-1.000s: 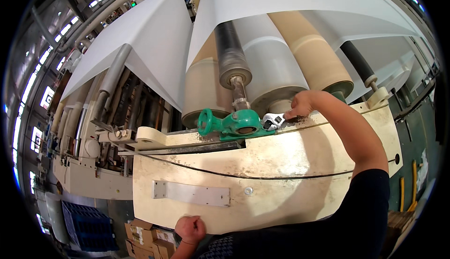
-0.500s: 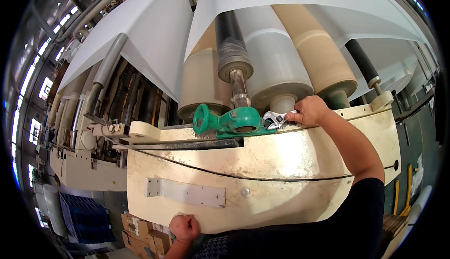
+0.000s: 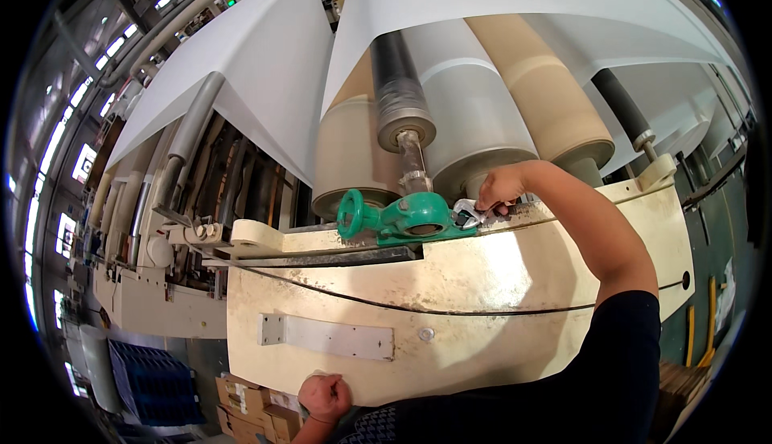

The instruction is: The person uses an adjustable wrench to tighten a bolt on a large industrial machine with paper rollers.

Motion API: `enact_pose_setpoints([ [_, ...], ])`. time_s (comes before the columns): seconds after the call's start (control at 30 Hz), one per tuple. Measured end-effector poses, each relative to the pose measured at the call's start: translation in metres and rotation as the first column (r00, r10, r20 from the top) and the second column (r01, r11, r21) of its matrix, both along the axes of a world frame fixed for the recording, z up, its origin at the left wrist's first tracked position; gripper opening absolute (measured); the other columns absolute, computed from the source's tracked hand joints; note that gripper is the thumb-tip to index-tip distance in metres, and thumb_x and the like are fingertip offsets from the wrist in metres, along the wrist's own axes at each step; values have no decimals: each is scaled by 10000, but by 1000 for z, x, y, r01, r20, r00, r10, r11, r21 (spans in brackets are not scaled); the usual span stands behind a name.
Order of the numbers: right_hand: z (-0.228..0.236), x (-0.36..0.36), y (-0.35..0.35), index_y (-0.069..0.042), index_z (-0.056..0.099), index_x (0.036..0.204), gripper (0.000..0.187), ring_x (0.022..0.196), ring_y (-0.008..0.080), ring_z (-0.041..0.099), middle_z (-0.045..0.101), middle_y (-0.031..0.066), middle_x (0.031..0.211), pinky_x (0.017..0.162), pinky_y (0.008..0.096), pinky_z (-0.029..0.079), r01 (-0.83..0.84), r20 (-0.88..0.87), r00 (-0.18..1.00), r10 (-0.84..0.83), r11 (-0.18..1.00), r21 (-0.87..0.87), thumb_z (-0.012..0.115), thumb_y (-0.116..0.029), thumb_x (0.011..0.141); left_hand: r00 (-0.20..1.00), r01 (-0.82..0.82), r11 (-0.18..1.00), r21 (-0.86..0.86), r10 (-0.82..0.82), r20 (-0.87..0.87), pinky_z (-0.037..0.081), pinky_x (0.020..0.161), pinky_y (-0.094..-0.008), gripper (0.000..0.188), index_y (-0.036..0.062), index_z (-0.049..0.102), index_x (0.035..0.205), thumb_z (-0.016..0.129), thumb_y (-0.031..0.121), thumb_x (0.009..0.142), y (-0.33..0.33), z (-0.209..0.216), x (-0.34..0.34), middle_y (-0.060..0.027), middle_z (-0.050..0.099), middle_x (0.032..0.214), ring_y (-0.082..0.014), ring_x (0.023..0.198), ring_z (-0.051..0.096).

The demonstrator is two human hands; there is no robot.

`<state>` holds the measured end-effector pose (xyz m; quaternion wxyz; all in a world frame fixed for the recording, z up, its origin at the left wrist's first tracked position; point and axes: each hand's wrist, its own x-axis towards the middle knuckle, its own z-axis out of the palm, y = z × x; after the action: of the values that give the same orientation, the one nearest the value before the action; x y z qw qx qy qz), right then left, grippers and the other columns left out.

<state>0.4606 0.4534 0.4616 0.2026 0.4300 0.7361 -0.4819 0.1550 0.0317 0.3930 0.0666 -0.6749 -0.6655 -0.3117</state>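
Your right hand (image 3: 502, 190) is closed on the wrench (image 3: 466, 213), fingers over its handle, so most of that is hidden. Wrench head sits at the right end of the green housing (image 3: 418, 209); can't make out what it bears on. Your left hand (image 3: 325, 398) is curled into a fist by the near edge of the frame (image 3: 474, 283); can't tell if anything's inside. Left forearm (image 3: 310, 431) is cut off at the bottom.

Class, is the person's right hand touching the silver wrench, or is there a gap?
Touching. The head view shows the right hand with fingers closed around the silver wrench, whose head sticks out beyond them.
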Motion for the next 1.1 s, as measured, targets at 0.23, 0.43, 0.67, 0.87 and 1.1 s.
enact_pose_setpoints([
  [0.23,-2,-5,12,-74,675,821,271,587,120,525,622,16,694,524,291,401,-35,8,999,36,997,-71,635,-342,820,999,-25,999,-24,24,-39,393,420,-337,140,83,586,725,582,-4,615,-1,0,-2,-56,505,542,-244,439,482],
  [0.43,19,-6,1,-44,690,760,319,581,120,531,637,23,690,564,269,430,-44,11,999,43,997,65,666,-358,808,1000,-13,1000,-23,13,-9,402,423,-333,148,84,587,718,581,-9,603,2,2,-1,-62,537,568,-243,447,493],
  [0.67,6,5,-1,-69,691,779,422,684,155,578,645,38,742,662,297,455,27,-12,1000,-26,992,122,619,-484,794,995,-89,987,-130,83,-51,407,463,-385,70,109,600,684,622,133,622,0,5,3,-78,541,595,-288,514,511],
  [0.87,11,3,-7,-79,702,827,452,769,200,609,667,68,795,730,318,457,-45,67,997,30,968,245,614,-520,783,987,-144,971,-192,154,37,408,485,-413,71,118,606,644,622,183,624,-6,0,2,-94,549,611,-315,542,515],
  [1.1,14,2,-6,-88,700,859,415,788,214,610,670,74,815,739,332,454,-97,25,995,94,956,277,597,-487,808,989,-138,968,-208,147,29,418,483,-405,70,118,608,641,627,179,614,-7,-3,-1,-98,561,618,-314,544,527],
])
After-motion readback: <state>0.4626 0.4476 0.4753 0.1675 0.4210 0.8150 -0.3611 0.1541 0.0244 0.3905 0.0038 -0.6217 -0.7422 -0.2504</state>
